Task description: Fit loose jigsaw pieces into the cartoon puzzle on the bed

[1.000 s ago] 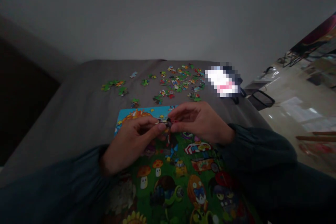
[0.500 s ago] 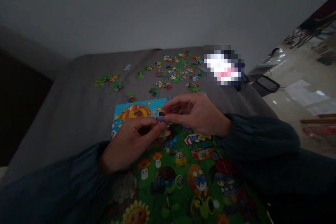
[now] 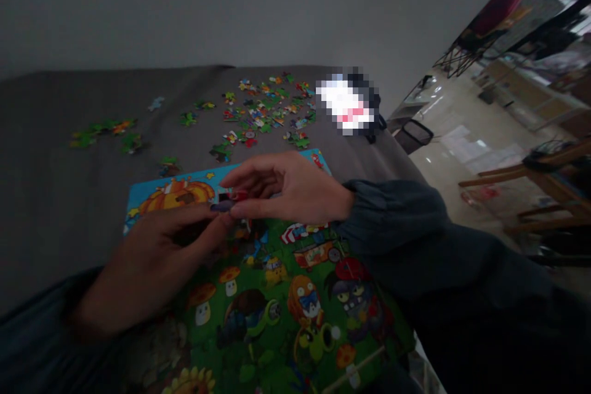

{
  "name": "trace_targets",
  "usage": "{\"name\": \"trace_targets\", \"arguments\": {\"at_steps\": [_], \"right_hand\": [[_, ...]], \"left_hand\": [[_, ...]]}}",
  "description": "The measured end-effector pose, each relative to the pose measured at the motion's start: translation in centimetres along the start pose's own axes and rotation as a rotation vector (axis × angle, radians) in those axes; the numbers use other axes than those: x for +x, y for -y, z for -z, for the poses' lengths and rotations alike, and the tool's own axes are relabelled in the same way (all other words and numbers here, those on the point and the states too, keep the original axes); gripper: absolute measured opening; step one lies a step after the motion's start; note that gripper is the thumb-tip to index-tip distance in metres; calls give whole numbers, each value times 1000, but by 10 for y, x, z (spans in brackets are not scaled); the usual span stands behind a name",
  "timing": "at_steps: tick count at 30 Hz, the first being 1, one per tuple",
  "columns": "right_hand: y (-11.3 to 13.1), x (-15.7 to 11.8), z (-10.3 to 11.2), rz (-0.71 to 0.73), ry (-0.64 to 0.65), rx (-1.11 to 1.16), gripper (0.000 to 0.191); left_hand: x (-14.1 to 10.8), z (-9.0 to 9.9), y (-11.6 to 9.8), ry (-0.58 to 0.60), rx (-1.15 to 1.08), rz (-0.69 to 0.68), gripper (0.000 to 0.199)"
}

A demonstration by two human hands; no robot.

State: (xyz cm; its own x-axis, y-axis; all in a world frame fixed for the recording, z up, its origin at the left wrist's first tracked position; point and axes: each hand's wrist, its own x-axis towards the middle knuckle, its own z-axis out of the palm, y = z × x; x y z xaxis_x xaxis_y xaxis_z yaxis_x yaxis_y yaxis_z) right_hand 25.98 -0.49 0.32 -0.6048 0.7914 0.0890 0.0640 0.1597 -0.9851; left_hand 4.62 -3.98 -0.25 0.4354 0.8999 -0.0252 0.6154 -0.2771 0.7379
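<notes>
My left hand (image 3: pixel 161 252) and my right hand (image 3: pixel 286 191) meet over the upper part of a colourful picture board (image 3: pixel 258 332) with cartoon plants on green. Between their fingertips is a small puzzle piece (image 3: pixel 221 205), purple-grey at its lower edge, which both hands pinch. My right fingers arch over a red and black patch beside it, partly hidden. An orange pumpkin picture (image 3: pixel 178 197) shows on the board's blue top, just beyond my left hand.
Loose puzzle pieces (image 3: pixel 263 112) lie scattered on the grey cloth (image 3: pixel 55 197) behind the board, with a smaller group (image 3: pixel 108 129) at the left. A pixelated bright object (image 3: pixel 346 104) stands at the back right. Beyond the table edge are a black-framed item (image 3: pixel 417 132) and wooden furniture (image 3: pixel 549 166).
The view has swung to the right, so the board, pieces and both hands appear further left. The fingers still meet around the small piece.
</notes>
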Motion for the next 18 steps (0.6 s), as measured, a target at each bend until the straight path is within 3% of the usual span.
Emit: {"name": "trace_targets", "arguments": {"at_steps": [5,13,18], "right_hand": [[-1,-2,0,28,6,-23,17],[8,-4,12,57,44,-225,20],[28,-43,23,73,107,-434,26]], "left_hand": [[-2,0,14,-57,143,-99,30],[2,5,10,-97,210,-292,37],[5,11,25,-205,320,-393,33]]}}
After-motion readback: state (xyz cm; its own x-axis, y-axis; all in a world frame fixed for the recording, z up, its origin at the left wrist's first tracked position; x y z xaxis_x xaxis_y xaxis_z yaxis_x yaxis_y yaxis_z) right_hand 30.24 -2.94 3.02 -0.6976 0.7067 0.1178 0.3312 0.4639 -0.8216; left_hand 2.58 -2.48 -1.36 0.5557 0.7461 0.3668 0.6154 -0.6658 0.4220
